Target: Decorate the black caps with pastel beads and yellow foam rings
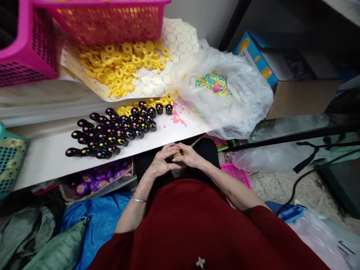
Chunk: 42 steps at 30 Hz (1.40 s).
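Observation:
My left hand [161, 162], with a bracelet at its wrist, and my right hand [191, 155] meet over my lap, just below the shelf's front edge. Between the closed fingers of both shows a small yellow plastic piece [177, 155], mostly covered by them. On the white shelf [47, 161] ahead stand many small black cups [112, 129] with coloured beads in them. Behind these lies a heap of yellow ring-shaped plastic pieces [119, 65] on a sheet of round stickers [180, 37].
A clear plastic bag [247, 90] holds coloured beads [209, 83]; loose pink beads [177, 117] lie beside it. Pink baskets [112, 22] stand behind, a green basket [12, 161] at left. Purple-wrapped items [97, 178] fill a box underneath. A cardboard box [303, 97] stands right.

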Motion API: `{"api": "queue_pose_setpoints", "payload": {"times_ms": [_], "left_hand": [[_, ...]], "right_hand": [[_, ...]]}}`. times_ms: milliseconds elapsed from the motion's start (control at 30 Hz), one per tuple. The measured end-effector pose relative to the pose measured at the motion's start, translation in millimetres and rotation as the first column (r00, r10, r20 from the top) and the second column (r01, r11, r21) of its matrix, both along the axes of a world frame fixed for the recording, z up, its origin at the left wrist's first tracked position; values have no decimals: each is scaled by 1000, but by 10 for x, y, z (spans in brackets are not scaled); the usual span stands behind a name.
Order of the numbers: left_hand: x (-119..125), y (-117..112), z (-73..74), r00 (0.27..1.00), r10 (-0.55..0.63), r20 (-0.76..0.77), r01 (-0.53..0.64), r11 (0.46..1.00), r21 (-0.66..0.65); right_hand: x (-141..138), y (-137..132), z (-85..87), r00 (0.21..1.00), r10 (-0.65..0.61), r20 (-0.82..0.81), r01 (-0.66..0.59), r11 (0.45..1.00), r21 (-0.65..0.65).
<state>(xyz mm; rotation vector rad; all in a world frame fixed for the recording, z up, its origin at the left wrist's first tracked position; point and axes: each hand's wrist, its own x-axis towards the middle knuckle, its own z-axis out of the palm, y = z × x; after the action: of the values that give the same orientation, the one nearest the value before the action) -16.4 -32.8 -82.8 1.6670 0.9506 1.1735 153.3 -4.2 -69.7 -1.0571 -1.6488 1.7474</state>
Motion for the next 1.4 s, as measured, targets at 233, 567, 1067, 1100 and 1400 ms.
{"api": "queue_pose_setpoints", "payload": {"times_ms": [233, 567, 1067, 1100, 1400], "left_hand": [[-85, 89, 240, 858, 488, -160, -467, 871, 149], [-55, 558, 314, 318, 721, -615, -802, 551, 231], [-22, 566, 201, 715, 674, -184, -698, 699, -152], [-6, 549, 193, 724, 669, -167, -690, 707, -158], [26, 516, 181, 758, 649, -63, -646, 733, -214]], "right_hand": [[-56, 200, -14, 683, 93, 724, -425, 857, 291], [-91, 275, 424, 686, 5, 727, -492, 739, 459], [-476, 719, 423, 508, -226, 831, -523, 686, 506], [-419, 682, 432, 502, -225, 835, -519, 695, 499], [-302, 709, 606, 508, -120, 853, -315, 896, 313]]}}
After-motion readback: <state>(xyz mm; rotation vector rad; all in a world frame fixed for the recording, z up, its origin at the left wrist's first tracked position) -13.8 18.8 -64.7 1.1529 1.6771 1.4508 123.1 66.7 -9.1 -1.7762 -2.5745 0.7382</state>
